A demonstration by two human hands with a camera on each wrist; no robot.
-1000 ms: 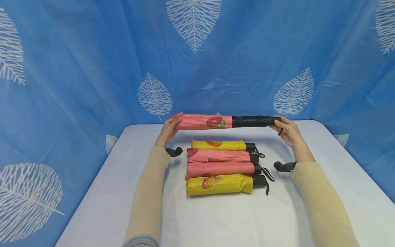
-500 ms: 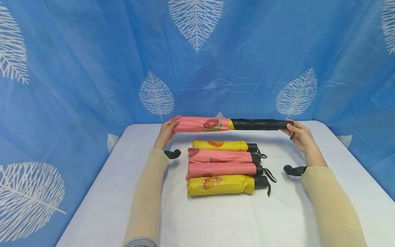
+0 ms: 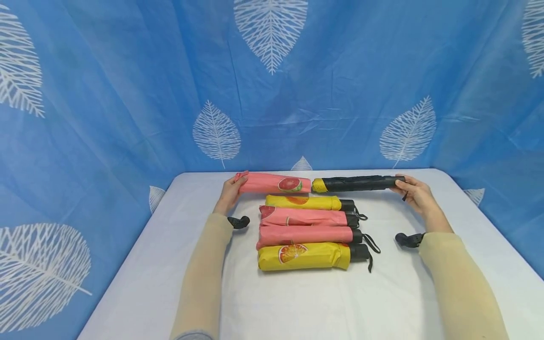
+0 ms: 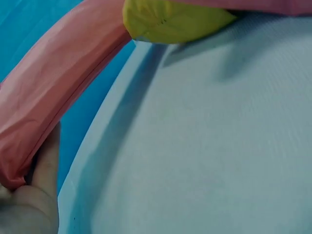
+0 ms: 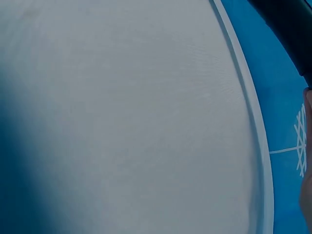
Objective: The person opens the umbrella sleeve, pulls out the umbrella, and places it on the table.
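At the back of the table, my left hand (image 3: pixel 229 192) pinches the closed end of a pink umbrella sleeve (image 3: pixel 265 182) with a watermelon print. A folded black umbrella (image 3: pixel 361 183) with a yellow tip lies level to its right, apart from the sleeve by a small gap. My right hand (image 3: pixel 418 194) grips the umbrella's handle end, with a short strap hanging below. In the left wrist view the pink sleeve (image 4: pixel 63 83) runs up from the fingers. The right wrist view catches only part of the dark umbrella (image 5: pixel 287 34) and an edge of the hand.
Nearer me lie several sleeved umbrellas in a row: a yellow one (image 3: pixel 306 203) at the back, pink ones (image 3: pixel 306 217) (image 3: pixel 306 233) in the middle and a yellow one (image 3: pixel 310 257) in front. They rest on a white-covered table (image 3: pixel 310 307). A blue leaf-patterned curtain (image 3: pixel 340 94) stands behind.
The black umbrella has slid rightward out of the pink sleeve, uncovering its yellow tip. My right hand has moved right, and both hands have come slightly lower.
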